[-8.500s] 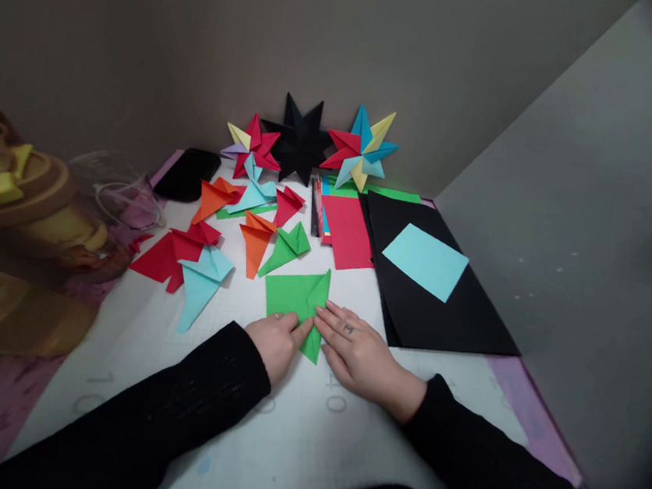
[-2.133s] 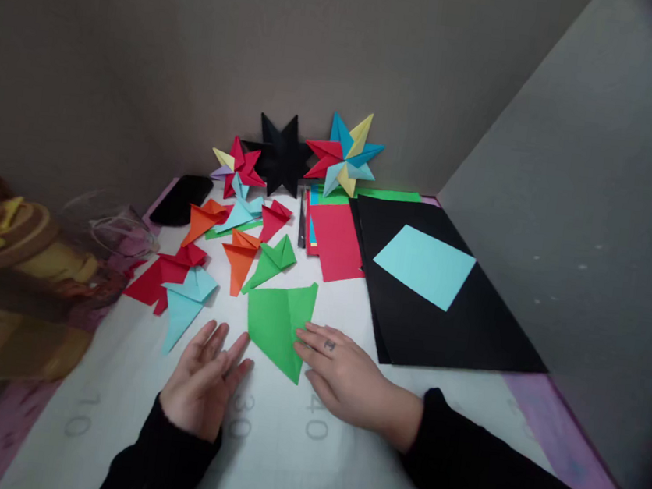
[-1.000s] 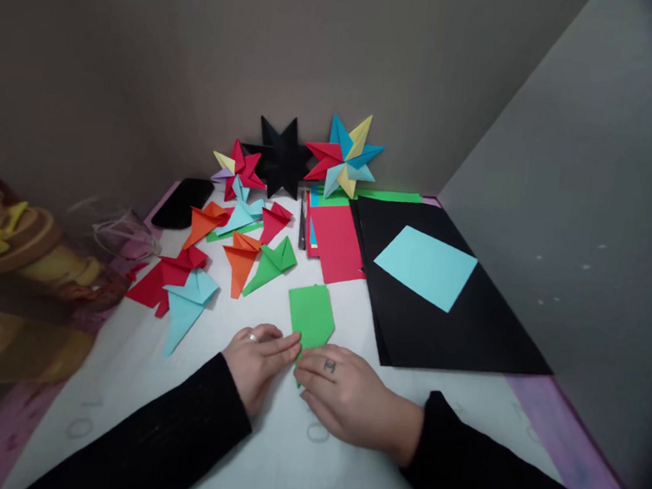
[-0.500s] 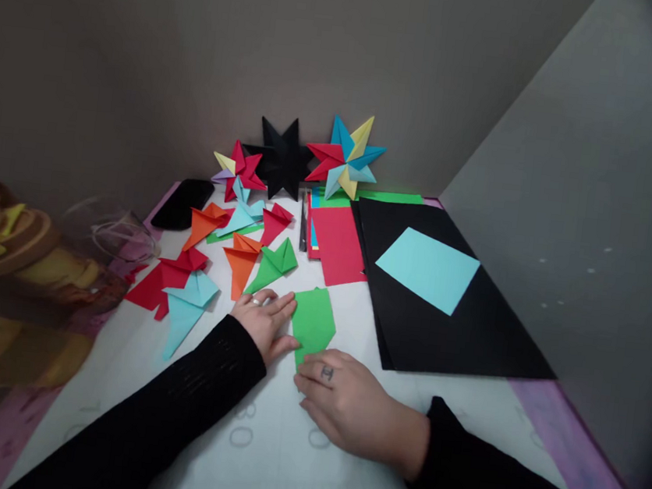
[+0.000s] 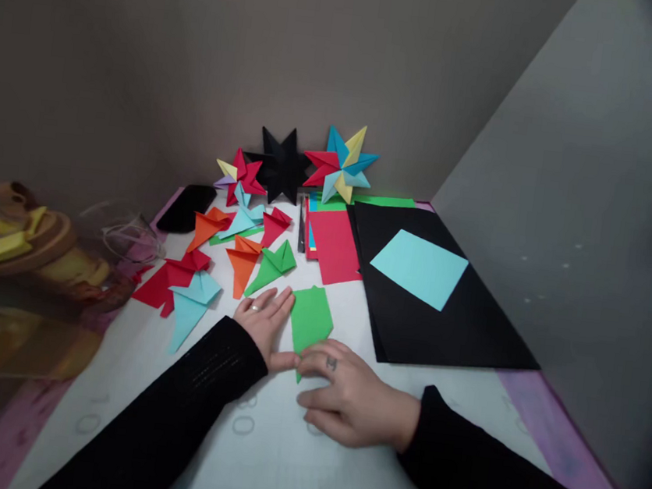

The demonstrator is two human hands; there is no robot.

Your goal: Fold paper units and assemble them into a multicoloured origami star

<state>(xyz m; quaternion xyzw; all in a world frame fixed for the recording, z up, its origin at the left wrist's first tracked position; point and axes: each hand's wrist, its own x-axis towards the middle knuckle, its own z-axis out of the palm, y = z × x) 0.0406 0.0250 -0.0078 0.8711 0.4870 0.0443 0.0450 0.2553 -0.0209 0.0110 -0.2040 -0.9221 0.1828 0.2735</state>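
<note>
A green folded paper (image 5: 312, 315) lies flat on the white table surface, its narrow lower tip pointing toward me. My left hand (image 5: 267, 323) rests along its left edge, fingers outstretched and thumb spread toward the tip. At the lower right, my right hand (image 5: 347, 392) has its index finger on the paper while the other fingers are spread apart, over the table. The two hands nearly meet at the thumb and index finger, covering part of the lower paper. Just beyond my left fingers sits a green folded piece (image 5: 274, 268).
Several folded pieces, including a light blue one (image 5: 192, 308), lie left. Paper stars (image 5: 343, 168) lean against the back wall. A red sheet (image 5: 334, 247) and black sheets (image 5: 440, 328) with a light blue sheet (image 5: 419, 268) lie right. A phone (image 5: 187, 209) and jars (image 5: 76, 263) are left.
My right hand's fingers have spread apart, and its index finger has slid slightly up the green paper, baring the lower tip. My left thumb has shifted down toward that tip.
</note>
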